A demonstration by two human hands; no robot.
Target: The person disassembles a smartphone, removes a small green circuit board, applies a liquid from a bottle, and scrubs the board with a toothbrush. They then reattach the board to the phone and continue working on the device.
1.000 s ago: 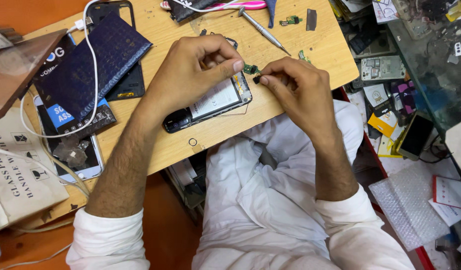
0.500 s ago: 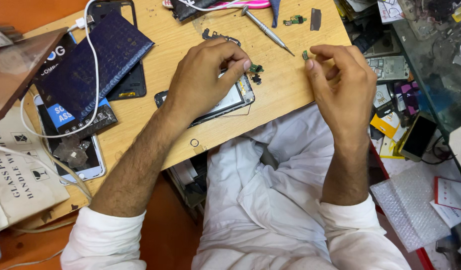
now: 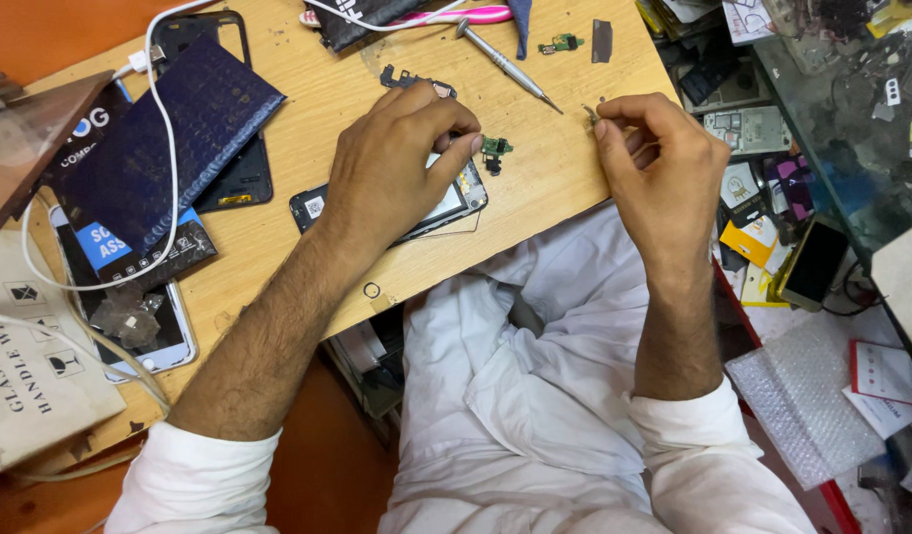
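While the left hand (image 3: pixel 396 163) presses down flat over the opened phone (image 3: pixel 317 206) on the wooden board (image 3: pixel 307 109), fingers curled onto its lower end near the small green circuit part (image 3: pixel 494 148), the right hand (image 3: pixel 658 163) is lifted off to the side, thumb and forefinger pinched on a tiny metal piece (image 3: pixel 590 112), too small to identify, maybe a screw or clip. Judged step: mid-disassembly or refit of the phone's bottom section, with one small piece out in the fingers. Screwdriver (image 3: pixel 505 64) lies just beyond on the board, untouched. Next move likely calls for a fine grip, keeping the phone pinned, and placing that piece precisely. Dark blue pouch (image 3: pixel 169 129) and white cable (image 3: pixel 159 119) sit well left.
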